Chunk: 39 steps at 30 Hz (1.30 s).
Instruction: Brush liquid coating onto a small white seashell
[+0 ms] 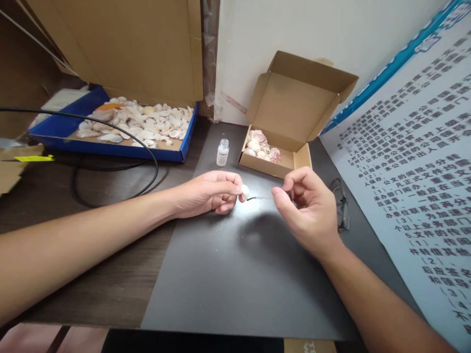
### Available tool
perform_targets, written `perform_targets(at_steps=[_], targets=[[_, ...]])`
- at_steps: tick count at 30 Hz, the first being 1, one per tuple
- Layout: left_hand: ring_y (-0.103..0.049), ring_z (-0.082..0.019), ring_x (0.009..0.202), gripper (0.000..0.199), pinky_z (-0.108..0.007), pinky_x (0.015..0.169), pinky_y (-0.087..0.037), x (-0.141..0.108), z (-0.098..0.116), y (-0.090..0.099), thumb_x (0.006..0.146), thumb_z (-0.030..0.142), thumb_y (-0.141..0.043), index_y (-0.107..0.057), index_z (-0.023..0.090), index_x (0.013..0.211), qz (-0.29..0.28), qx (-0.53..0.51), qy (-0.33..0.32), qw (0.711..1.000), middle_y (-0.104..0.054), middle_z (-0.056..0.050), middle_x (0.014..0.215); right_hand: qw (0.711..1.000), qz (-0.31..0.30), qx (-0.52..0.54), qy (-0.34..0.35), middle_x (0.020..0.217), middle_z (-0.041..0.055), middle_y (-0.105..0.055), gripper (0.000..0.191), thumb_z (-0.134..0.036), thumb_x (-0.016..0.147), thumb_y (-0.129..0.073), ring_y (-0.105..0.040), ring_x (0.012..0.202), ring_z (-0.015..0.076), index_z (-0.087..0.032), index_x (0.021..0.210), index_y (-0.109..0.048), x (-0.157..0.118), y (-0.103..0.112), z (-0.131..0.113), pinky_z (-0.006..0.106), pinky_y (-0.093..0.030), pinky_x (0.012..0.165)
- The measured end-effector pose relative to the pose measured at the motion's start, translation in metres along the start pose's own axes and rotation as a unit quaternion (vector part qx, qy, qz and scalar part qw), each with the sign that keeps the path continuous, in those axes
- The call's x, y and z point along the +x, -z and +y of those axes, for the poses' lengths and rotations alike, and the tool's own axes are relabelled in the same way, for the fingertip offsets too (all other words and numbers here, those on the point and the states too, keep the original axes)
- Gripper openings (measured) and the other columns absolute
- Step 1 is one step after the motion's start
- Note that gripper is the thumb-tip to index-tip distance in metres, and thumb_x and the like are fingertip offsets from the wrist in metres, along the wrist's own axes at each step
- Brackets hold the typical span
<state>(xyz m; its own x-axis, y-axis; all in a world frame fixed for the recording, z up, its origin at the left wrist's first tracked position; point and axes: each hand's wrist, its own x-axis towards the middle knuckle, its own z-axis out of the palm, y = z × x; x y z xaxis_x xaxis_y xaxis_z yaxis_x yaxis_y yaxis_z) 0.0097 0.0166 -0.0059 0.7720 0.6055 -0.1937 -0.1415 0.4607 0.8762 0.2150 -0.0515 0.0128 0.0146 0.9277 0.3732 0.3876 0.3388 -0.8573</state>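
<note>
My left hand (215, 192) pinches a small white seashell (245, 191) between thumb and fingers above the dark grey mat. My right hand (307, 211) is closed on a thin applicator brush (261, 198), whose far end is mostly hidden by the fingers. The brush's dark tip points left and meets, or nearly meets, the lower edge of the shell. Behind my left hand a small clear glass bottle (222, 154) with a white label stands upright and uncapped. Beyond the hands, an open cardboard box (270, 169) holds several white and pinkish shells (259, 144).
A blue-sided tray (147, 153) full of white shells (143, 120) stands at the back left. A black cable (156, 171) loops over the wooden tabletop. Glasses (343, 211) lie right of my right hand, beside a printed sheet (415, 162). A white wall rises behind.
</note>
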Motion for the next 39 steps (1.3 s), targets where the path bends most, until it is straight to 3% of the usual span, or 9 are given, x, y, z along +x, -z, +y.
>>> perform_targets(at_steps=[7, 15, 39], targets=[[-0.048, -0.006, 0.05, 0.01, -0.019, 0.05, -0.033, 0.0002, 0.0006, 0.0003, 0.081, 0.019, -0.067, -0.061, 0.011, 0.079, -0.004, 0.002, 0.002, 1.0, -0.058, 0.001, 0.064, 1.0, -0.002, 0.027, 0.0, 0.055, -0.0095, -0.04, 0.021, -0.021, 0.084, -0.067, -0.036, 0.046, 0.0077, -0.024, 0.08, -0.047, 0.0004, 0.0009, 0.0013, 0.024, -0.03, 0.045], [-0.048, -0.007, 0.052, 0.007, -0.02, 0.051, -0.036, 0.0009, 0.0005, -0.001, 0.081, 0.018, -0.066, -0.063, 0.012, 0.08, -0.003, 0.007, 0.005, 1.0, -0.056, 0.001, 0.065, 0.998, 0.012, 0.058, 0.0, 0.057, -0.0092, -0.041, 0.019, -0.023, 0.087, -0.065, -0.038, 0.047, 0.0079, -0.024, 0.083, -0.047, 0.0016, 0.0013, 0.0041, 0.024, -0.03, 0.046], [-0.05, -0.009, 0.05, 0.008, -0.02, 0.052, -0.041, 0.0009, 0.0007, -0.0012, 0.079, 0.02, -0.066, -0.061, 0.014, 0.08, -0.003, 0.013, 0.015, 1.0, -0.056, 0.001, 0.061, 1.0, -0.005, 0.02, -0.009, 0.059, -0.0086, -0.042, 0.018, -0.016, 0.082, -0.064, -0.036, 0.048, 0.0075, -0.023, 0.081, -0.047, 0.0025, -0.0001, 0.0034, 0.024, -0.031, 0.047]])
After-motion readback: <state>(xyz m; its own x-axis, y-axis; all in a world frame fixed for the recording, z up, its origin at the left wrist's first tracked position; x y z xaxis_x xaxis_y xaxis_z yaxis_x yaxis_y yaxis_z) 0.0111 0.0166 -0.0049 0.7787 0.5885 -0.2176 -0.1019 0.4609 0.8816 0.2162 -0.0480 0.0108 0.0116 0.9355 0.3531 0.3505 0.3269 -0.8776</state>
